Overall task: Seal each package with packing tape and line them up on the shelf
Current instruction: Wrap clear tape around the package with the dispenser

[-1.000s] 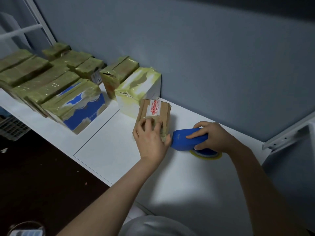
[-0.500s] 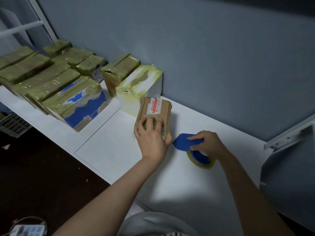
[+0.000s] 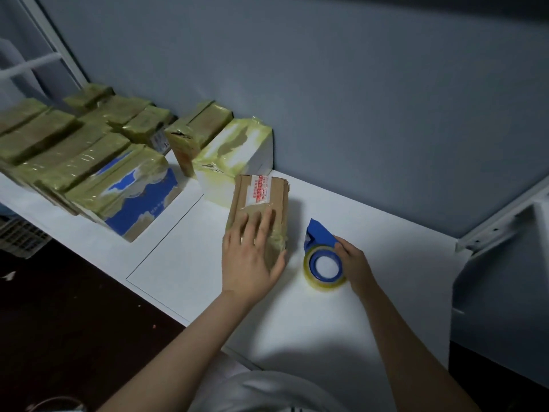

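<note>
1. Step in hand: sealing. The left hand point(image 3: 249, 257) lies flat with fingers straight, pressing tape onto the near end of the brown cardboard package with a red-printed strip point(image 3: 261, 200). The package sits on the white shelf point(image 3: 371, 322), just near-right of the white taped box point(image 3: 237, 153).
2. The right hand point(image 3: 355, 263) curls its fingers over the blue tape dispenser with a yellowish roll point(image 3: 319, 233), holding it flat just right of the package.
3. Next, likely: lift the dispenser for 1 more strip, or slide the package left toward the row of green-tinted taped packages point(image 3: 89, 162).
4. Hidden: right thumb and package underside. Tape coverage is unclear in the dim light.

Red characters, illegibly small, on the white tape strip point(image 3: 260, 190) across the brown cardboard package point(image 3: 277, 203)
</note>
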